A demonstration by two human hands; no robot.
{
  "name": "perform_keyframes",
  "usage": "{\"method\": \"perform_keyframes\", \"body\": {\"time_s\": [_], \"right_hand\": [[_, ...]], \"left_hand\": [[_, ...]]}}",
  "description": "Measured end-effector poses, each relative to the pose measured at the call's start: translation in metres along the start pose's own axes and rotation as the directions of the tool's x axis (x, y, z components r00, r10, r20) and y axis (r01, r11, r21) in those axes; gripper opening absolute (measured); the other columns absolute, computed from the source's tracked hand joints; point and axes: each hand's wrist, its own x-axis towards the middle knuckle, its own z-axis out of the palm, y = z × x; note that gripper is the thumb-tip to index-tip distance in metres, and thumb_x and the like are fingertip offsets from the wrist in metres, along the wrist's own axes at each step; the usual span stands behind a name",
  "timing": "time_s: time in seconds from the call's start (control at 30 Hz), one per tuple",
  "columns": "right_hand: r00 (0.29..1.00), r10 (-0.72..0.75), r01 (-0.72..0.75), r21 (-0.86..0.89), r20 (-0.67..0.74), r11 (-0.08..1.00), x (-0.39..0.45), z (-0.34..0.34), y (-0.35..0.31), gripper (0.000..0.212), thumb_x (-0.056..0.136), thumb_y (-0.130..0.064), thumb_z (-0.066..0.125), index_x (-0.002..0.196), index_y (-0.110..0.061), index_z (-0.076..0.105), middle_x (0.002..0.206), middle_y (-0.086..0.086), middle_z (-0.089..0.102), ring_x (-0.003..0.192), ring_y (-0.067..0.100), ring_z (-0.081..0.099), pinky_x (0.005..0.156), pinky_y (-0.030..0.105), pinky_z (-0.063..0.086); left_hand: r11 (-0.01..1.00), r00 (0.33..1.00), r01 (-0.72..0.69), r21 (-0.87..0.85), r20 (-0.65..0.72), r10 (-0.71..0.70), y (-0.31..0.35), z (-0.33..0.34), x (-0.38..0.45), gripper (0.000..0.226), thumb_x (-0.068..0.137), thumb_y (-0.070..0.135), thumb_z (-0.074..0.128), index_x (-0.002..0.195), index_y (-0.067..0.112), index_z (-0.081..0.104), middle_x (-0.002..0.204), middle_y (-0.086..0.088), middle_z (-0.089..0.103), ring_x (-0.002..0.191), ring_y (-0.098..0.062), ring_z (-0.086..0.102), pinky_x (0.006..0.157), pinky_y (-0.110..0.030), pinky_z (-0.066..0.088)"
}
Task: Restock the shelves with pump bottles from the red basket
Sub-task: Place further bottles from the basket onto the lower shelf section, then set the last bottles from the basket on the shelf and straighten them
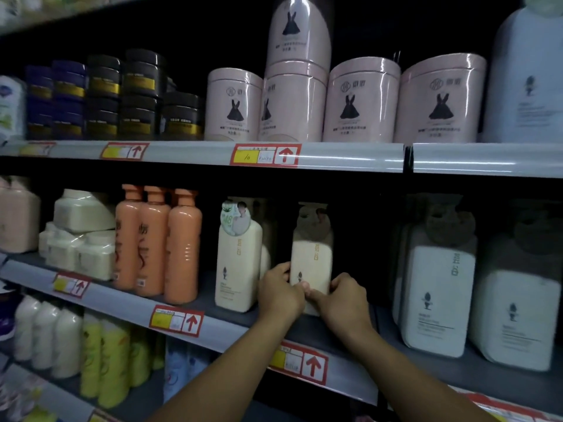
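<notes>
A cream pump bottle (310, 254) stands upright on the middle shelf (231, 322), set back from the front edge. My left hand (280, 295) grips its lower left side, and my right hand (342, 301) grips its lower right side, thumbs meeting at the front. A matching cream bottle (237, 263) with a round tag on its neck stands just to the left, close to the shelf's front. The red basket is out of view.
Orange bottles (166, 242) stand left of the cream ones. Large white bottles (438, 293) fill the shelf to the right, with a dark gap between them and the held bottle. Pink tubs (359, 102) and dark jars (122, 95) sit on the shelf above.
</notes>
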Motion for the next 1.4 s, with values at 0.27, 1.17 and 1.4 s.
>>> {"method": "perform_keyframes", "body": {"time_s": [0.27, 1.17, 1.4], "right_hand": [[0.997, -0.073, 0.074, -0.068, 0.011, 0.995, -0.021, -0.033, -0.009, 0.053, 0.086, -0.036, 0.076, 0.124, -0.006, 0.053, 0.116, 0.01, 0.063, 0.105, 0.024, 0.062, 0.08, 0.032, 0.051], [0.903, 0.138, -0.013, -0.295, 0.406, 0.955, -0.38, -0.148, 0.251, 0.017, 0.086, -0.019, 0.074, 0.096, -0.009, 0.067, 0.085, 0.006, 0.069, 0.08, 0.025, 0.067, 0.077, 0.038, 0.053], [0.64, 0.268, -0.074, -0.289, 0.72, 0.955, -0.458, -0.082, 0.307, 0.046, 0.084, -0.023, 0.071, 0.128, -0.025, 0.062, 0.123, 0.002, 0.065, 0.113, 0.016, 0.063, 0.099, 0.031, 0.049]], "left_hand": [[0.998, 1.0, -0.01, -0.058, 0.002, 0.01, 0.013, -0.008, -0.024, 0.065, 0.088, 0.004, 0.072, 0.147, 0.01, 0.044, 0.143, -0.008, 0.055, 0.128, -0.023, 0.057, 0.101, -0.025, 0.046], [0.929, 0.683, 0.144, 0.341, 0.645, -0.343, -0.16, 0.007, -0.397, 0.033, 0.082, -0.002, 0.075, 0.108, 0.016, 0.065, 0.104, -0.006, 0.068, 0.091, -0.02, 0.064, 0.076, -0.02, 0.053], [0.787, 0.576, -0.155, 0.597, 0.702, -0.419, -0.198, 0.024, -0.402, 0.043, 0.081, 0.018, 0.078, 0.12, 0.024, 0.061, 0.118, 0.003, 0.063, 0.102, -0.017, 0.063, 0.084, -0.029, 0.052]]}}
